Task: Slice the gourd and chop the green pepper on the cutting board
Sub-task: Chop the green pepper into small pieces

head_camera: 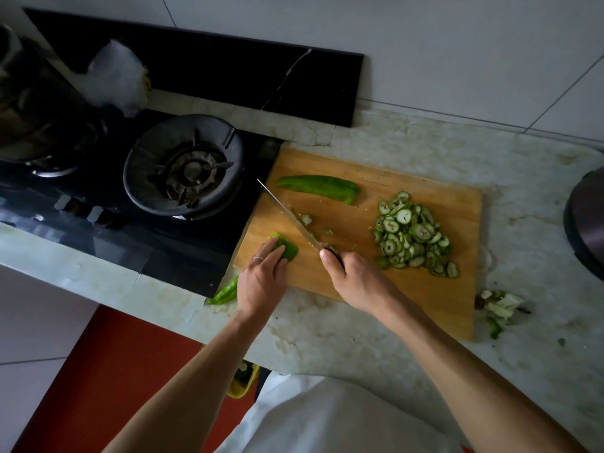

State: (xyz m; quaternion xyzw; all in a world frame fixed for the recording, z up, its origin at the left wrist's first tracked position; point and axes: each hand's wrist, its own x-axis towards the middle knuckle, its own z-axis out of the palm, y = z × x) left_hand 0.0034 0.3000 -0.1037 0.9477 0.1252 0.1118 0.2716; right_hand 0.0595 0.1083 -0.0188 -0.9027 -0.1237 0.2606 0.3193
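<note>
A wooden cutting board (408, 299) lies on the marble counter. A heap of gourd slices (413, 237) covers its right side. A long green pepper half (318, 188) rests near the board's far edge. My left hand (261, 282) holds down a shorter green pepper piece (289, 248) at the board's near left corner. My right hand (356, 282) grips the knife handle; the knife blade (284, 212) points up and left, just right of that piece. A few small cut bits (307, 220) lie beside the blade.
A gas stove with a burner (186, 168) sits left of the board. Another pepper strip (225, 292) lies on the counter by the board's corner. Trimmings (500, 305) lie to the board's right. A dark pot (585, 220) stands at the right edge.
</note>
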